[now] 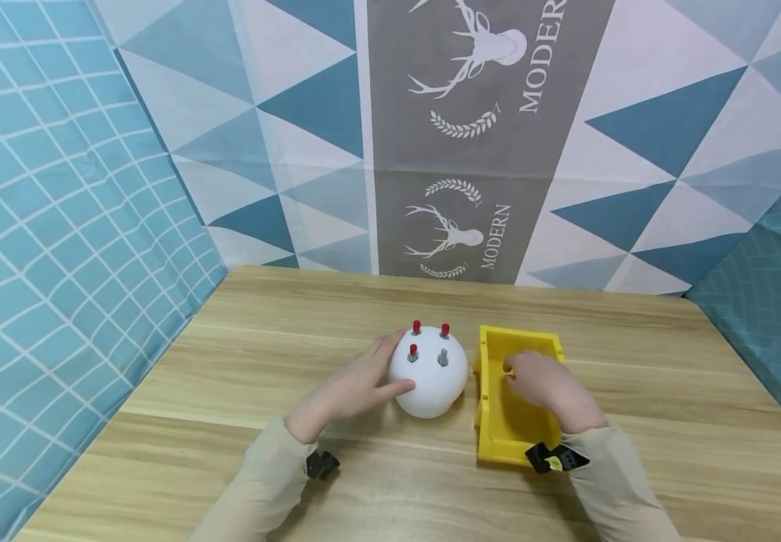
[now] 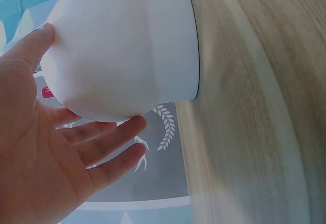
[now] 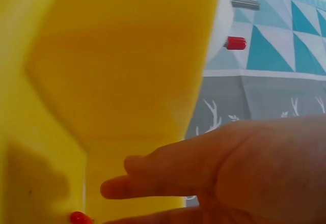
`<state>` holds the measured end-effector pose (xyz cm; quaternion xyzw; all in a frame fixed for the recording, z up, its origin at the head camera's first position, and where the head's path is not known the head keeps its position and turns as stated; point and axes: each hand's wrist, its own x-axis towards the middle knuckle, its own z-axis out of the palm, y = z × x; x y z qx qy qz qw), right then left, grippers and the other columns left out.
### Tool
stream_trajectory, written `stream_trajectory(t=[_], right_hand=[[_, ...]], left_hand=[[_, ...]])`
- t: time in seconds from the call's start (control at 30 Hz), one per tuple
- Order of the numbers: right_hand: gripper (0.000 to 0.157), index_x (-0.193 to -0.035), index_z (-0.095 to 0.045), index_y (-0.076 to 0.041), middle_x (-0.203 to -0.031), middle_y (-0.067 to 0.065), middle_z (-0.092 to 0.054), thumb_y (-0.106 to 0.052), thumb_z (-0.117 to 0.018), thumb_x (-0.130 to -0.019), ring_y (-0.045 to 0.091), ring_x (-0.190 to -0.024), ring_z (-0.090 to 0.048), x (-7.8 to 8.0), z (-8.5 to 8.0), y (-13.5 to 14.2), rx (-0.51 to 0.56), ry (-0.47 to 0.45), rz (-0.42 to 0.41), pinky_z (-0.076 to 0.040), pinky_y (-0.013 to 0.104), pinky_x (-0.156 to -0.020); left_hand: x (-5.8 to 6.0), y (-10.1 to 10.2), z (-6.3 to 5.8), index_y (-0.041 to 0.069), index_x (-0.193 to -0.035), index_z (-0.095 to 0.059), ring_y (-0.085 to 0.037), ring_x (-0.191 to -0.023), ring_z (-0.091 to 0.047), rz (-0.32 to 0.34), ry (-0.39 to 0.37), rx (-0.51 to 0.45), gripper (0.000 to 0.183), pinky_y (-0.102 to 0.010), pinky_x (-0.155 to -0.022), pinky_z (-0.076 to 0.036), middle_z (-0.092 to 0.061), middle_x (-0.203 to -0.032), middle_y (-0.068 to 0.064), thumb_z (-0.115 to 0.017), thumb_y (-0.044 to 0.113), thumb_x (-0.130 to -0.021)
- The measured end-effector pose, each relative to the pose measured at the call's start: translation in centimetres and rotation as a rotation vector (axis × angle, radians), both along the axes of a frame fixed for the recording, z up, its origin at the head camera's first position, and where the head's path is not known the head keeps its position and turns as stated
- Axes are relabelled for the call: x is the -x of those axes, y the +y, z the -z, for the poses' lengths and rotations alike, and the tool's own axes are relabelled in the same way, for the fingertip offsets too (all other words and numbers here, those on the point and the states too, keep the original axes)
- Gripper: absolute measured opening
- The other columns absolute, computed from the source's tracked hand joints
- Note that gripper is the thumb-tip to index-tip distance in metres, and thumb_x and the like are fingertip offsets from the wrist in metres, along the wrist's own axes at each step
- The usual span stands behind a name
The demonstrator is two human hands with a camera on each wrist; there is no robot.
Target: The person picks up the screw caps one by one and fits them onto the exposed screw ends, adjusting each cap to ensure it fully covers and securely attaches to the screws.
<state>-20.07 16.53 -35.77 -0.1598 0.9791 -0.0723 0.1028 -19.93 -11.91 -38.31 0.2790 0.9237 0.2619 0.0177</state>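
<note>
A white dome [image 1: 429, 384] stands on the table with several small metal toggle stems on top. Three carry red caps, and one stem [image 1: 443, 357] is bare metal. My left hand [image 1: 363, 382] rests against the dome's left side, thumb toward the front and fingers toward the back. The left wrist view shows that palm [image 2: 46, 147] with its fingers extended along the dome. Inside a yellow bin [image 1: 492, 449] is my right hand [image 1: 545, 382], thumb and forefinger slightly apart with nothing visible between them. A small red cap [image 3: 80, 218] lies in the bin near those fingers, partly cut off by the frame.
The yellow bin sits just right of the dome on a wood-grain table [image 1: 282, 301]. Patterned cloth [image 1: 309, 173] with triangles and deer prints hangs behind the table's far edge. Blue checked cloth [image 1: 45, 248] hangs at the left.
</note>
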Motion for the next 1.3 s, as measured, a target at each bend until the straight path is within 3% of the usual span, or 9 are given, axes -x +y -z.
stream_trajectory(t=[0.33, 0.57, 0.9, 1.13, 1.3], right_hand=[[0.028, -0.107, -0.061, 0.002, -0.107, 0.019, -0.061, -0.017, -0.052, -0.089, 0.034, -0.100, -0.056, -0.11, 0.52, -0.40, -0.025, -0.060, 0.034, -0.044, 0.048, -0.086], [0.022, -0.097, -0.061, 0.000, -0.088, 0.011, -0.060, -0.018, -0.053, -0.089, 0.021, -0.073, -0.049, -0.14, 0.78, -0.65, -0.055, -0.069, 0.066, -0.043, 0.037, -0.067], [0.022, -0.078, -0.060, -0.004, -0.067, 0.005, -0.049, -0.021, -0.053, -0.090, 0.016, -0.058, -0.044, -0.44, 0.60, -0.85, -0.052, -0.092, 0.117, -0.037, 0.028, -0.056], [0.022, -0.080, -0.059, -0.002, -0.065, 0.005, -0.047, -0.020, -0.053, -0.090, 0.016, -0.056, -0.044, -0.34, 0.38, -0.89, -0.036, -0.099, 0.139, -0.036, 0.026, -0.054], [0.020, -0.086, -0.060, 0.000, -0.068, 0.005, -0.049, -0.019, -0.053, -0.090, 0.017, -0.059, -0.045, -0.07, 0.43, -0.79, -0.038, -0.086, 0.127, -0.037, 0.027, -0.054]], left_hand=[[0.00, 0.03, 0.17, 0.014, -0.146, -0.015, -0.021, -0.128, -0.037, -0.001, 0.005, 0.003, 0.084, -0.039, -0.103, -0.035, -0.033, -0.143, -0.009, -0.049, 0.058, -0.084], [0.02, -0.02, 0.18, 0.015, -0.146, -0.014, -0.020, -0.128, -0.037, -0.001, 0.006, 0.008, 0.084, -0.039, -0.103, -0.035, -0.033, -0.143, -0.008, -0.047, 0.061, -0.084], [-0.07, -0.03, 0.00, 0.016, -0.147, -0.014, -0.020, -0.128, -0.037, -0.007, -0.020, 0.000, 0.084, -0.039, -0.103, -0.035, -0.031, -0.144, -0.007, -0.048, 0.061, -0.083], [0.17, -0.07, 0.19, 0.020, -0.147, -0.012, -0.019, -0.128, -0.037, -0.004, -0.013, 0.007, 0.085, -0.038, -0.102, -0.036, -0.031, -0.144, -0.006, -0.046, 0.064, -0.082], [0.22, -0.11, 0.27, 0.016, -0.147, -0.014, -0.020, -0.128, -0.038, 0.003, -0.008, 0.004, 0.086, -0.038, -0.102, -0.036, -0.032, -0.143, -0.007, -0.046, 0.064, -0.082]])
